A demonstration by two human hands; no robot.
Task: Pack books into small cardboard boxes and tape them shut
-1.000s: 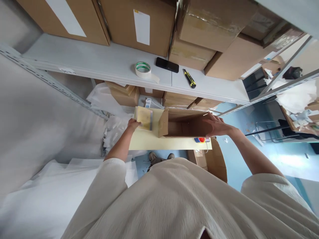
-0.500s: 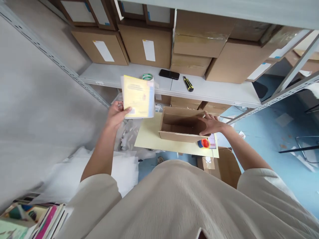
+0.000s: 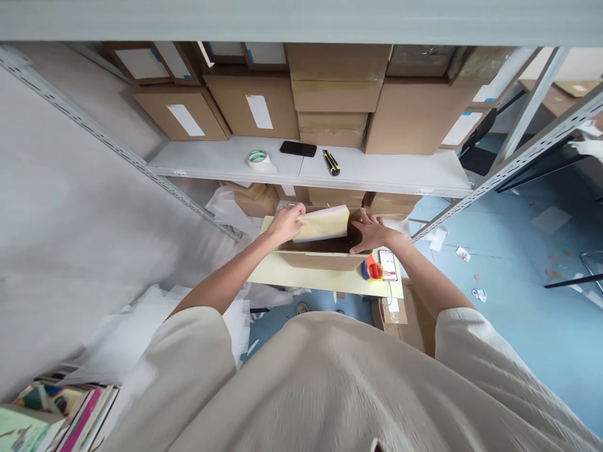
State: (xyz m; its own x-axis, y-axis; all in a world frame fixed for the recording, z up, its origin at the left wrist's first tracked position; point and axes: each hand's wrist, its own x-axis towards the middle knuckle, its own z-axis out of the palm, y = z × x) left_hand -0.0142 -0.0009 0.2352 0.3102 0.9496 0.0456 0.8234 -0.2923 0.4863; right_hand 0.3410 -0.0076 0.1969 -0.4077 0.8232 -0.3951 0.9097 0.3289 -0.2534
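Note:
My left hand (image 3: 288,221) pinches a thin yellow book (image 3: 325,225), which looks wrapped in clear plastic, by its left end. The book is tilted inside the mouth of an open cardboard box (image 3: 325,260), its lower part hidden by the near wall. My right hand (image 3: 370,233) grips the box's right end, thumb at the near edge and fingers toward the far one. Under the box lies a pale yellow board (image 3: 282,276). Just right of the box, a blue and red tape dispenser (image 3: 371,268) sits beside a phone with a lit screen (image 3: 388,263).
On the grey shelf (image 3: 211,164) ahead lie a tape roll (image 3: 259,159), a dark phone (image 3: 298,149) and a yellow-black box cutter (image 3: 331,163). Cardboard boxes (image 3: 409,116) stand behind them. White wrapping sheets (image 3: 155,333) and books (image 3: 80,414) are at lower left.
My left hand has carried the yellow book right and down from beside the shelf into the box's opening. My right hand stays on the box. The view has shifted.

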